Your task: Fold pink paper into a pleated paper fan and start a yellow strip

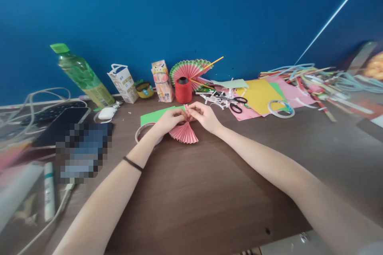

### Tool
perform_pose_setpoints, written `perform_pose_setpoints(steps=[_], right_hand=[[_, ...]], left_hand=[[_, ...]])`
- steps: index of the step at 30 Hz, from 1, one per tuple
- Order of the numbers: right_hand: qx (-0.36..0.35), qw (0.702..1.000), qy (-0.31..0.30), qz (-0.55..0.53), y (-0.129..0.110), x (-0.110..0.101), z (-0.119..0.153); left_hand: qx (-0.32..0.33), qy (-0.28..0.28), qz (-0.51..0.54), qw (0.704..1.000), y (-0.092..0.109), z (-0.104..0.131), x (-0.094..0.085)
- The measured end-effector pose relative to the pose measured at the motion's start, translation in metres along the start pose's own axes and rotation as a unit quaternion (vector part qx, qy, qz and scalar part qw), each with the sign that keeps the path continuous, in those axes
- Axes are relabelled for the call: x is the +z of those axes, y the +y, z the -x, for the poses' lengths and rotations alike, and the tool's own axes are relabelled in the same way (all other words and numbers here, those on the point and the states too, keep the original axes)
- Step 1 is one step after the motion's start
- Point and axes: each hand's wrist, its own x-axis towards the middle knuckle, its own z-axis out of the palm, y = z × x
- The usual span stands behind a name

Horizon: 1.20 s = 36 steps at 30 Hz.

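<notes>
Pink fan (185, 134) in pinch of left hand (170, 120) and right hand (207, 116), carton (123, 83) print illegible.

Desk (185, 199) had a brown wood-grain look, smooth with a soft sheen. Wall (143, 12) was smooth, blue, faint sheen. Pink fan (184, 133) was matt paper, surface ridged by pleats; green-edged fan (182, 71) looked the same. Yellow sheet (259, 93) was flat, smooth, matt paper. Bottle (82, 73) was glossy see-through plastic, cap (60, 48) opaque plastic. Carton (123, 84) looked like smooth coated board. Scissors (236, 108) had smooth black plastic handles. White case (107, 113) was smooth, plastic-looking. Red spool (183, 92) looked thread-wound, mostly matt. Wristband (133, 163) was matt black; couldn't tell cloth or rubber.
</notes>
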Motion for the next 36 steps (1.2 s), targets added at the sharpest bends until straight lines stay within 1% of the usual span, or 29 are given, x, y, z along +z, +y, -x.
perform_pose_setpoints(steps=[3,5,7,12,21,25,31,36], right_hand=[[-0.031,0.997,0.048,0.061,-0.0016,-0.0017,-0.0002],[-0.053,0.990,0.063,0.113,-0.0022,-0.0025,-0.0005],[-0.069,0.985,0.057,0.148,-0.0022,-0.0026,-0.0006],[-0.089,0.973,0.010,0.213,-0.0006,-0.0024,-0.0012],[-0.096,0.968,-0.023,0.230,0.0017,-0.0048,-0.0020],[-0.096,0.969,-0.015,0.228,0.0031,-0.0043,-0.0021],[-0.099,0.970,-0.013,0.222,0.0028,-0.0034,-0.0019],[-0.086,0.971,-0.017,0.222,0.0018,-0.0038,-0.0018]], left_hand=[[-0.008,0.006,0.023,1.000,-0.0021,-0.0012,-0.0004],[-0.011,0.009,0.031,0.999,-0.0037,-0.0019,-0.0008],[-0.014,0.012,0.042,0.999,-0.0054,-0.0024,-0.0010],[-0.015,0.013,0.051,0.998,-0.0081,-0.0023,-0.0013],[-0.008,0.003,0.054,0.999,-0.0078,-0.0016,-0.0031],[-0.004,-0.010,0.048,0.999,-0.0080,-0.0016,-0.0040],[0.011,-0.014,-0.004,1.000,-0.0055,0.0006,-0.0043],[0.022,-0.013,-0.049,0.998,-0.0043,0.0013,-0.0054]])
